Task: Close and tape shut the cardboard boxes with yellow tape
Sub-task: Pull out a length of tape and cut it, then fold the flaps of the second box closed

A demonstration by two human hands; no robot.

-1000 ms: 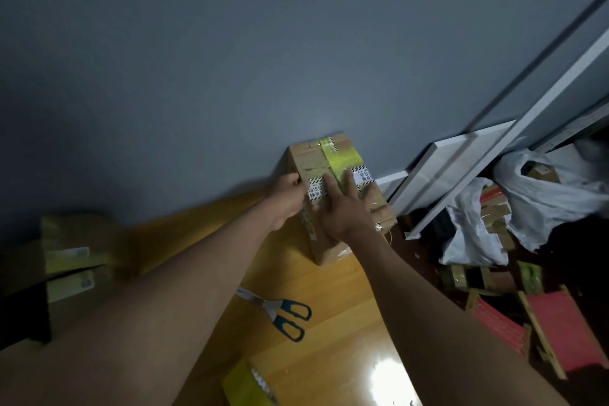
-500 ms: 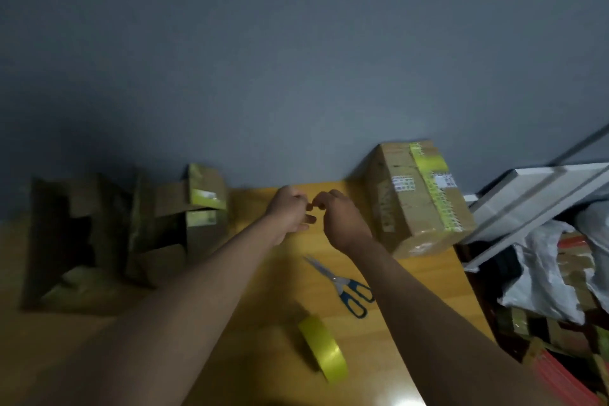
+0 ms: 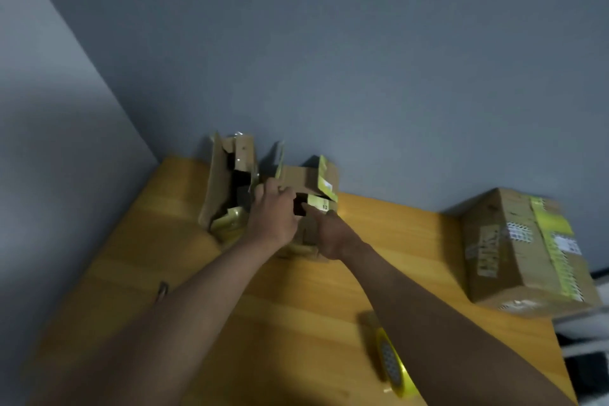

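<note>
At frame centre, left hand [image 3: 273, 214] and right hand [image 3: 324, 234] both grip the small open brown cardboard box [image 3: 308, 184]; fold its 2 raised flaps flat before taping

Matt brown cardboard boxes [image 3: 306, 181] sit on a smooth, varnished wooden table [image 3: 296, 306] beside glossy yellow tape [image 3: 393, 362].
</note>
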